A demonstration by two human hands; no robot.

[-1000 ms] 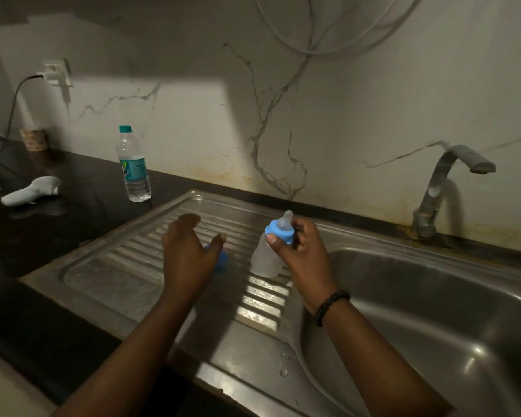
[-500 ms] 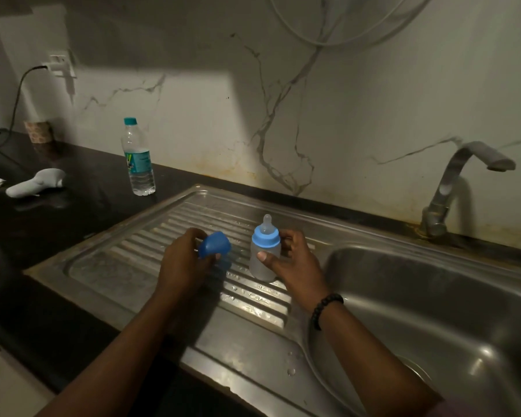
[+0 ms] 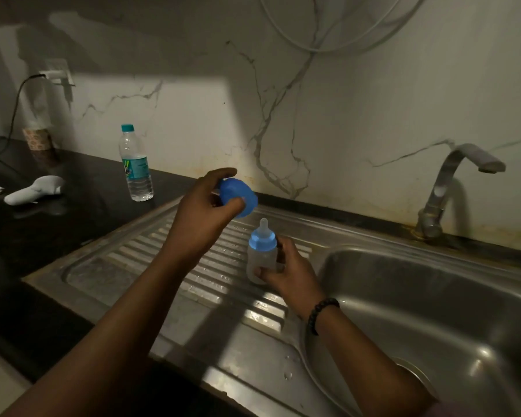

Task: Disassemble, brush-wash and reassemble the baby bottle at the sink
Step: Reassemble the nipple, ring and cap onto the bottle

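Meanwhile, left hand [image 3: 202, 212] had come up off the draining board and was pinching the blue cap [image 3: 238, 197] between thumb and fingers, above and a bit left of the bottle. Half a second earlier that cap was low, level with the collar and just beside it; a second earlier the hand was only reaching for it on the board. So: cap picked up and lifted, open side tipped towards the bottle as far as I could tell.

Right hand [image 3: 286, 273] was wrapped round the lower body of the baby bottle [image 3: 261, 260], holding it upright over the ribbed draining board [image 3: 151, 257]. It sat tilted a second before, now straight. Whether the base touched the steel, couldn't tell. Teat [image 3: 263, 226] and blue collar [image 3: 262, 240] were already seated on it.

My read: this was the tail of reassembly, only the cap left to go on. Needed a small drop down and right onto the collar.

Further out: sink basin [image 3: 433, 311] to the right, tap [image 3: 451, 182] not running. Water bottle [image 3: 136, 167] and a white handheld thing [image 3: 33, 191] were on the dark counter [image 3: 57, 230], well apart from the work. No brush was visible.
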